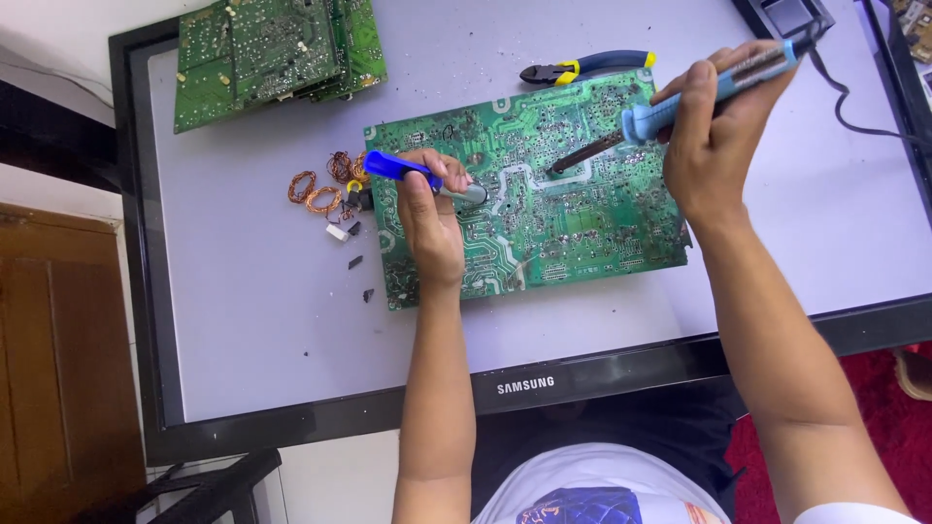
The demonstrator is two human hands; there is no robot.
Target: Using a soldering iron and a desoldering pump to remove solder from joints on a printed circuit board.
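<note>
Desoldering step: right hand [714, 146] gripped soldering iron [670, 112], tip on circuit board [573, 223]. Left hand [432, 228] clutched blue desoldering pump [417, 175] at 9 o'clock. Next likely needs pump nozzle at melted joint.

A flat grey screen panel with a black frame [243, 320] serves as the bench. Its near left area, in front of the large green circuit board [573, 204], lies open for a hand to pass. Left of that board, copper wire coils and small black parts [330, 199] clutter the way. A stack of green circuit boards [272, 53] fills the far left corner, blue-and-yellow pliers [582, 68] lie behind the board, and a black cord [864, 121] crosses the far right.
</note>
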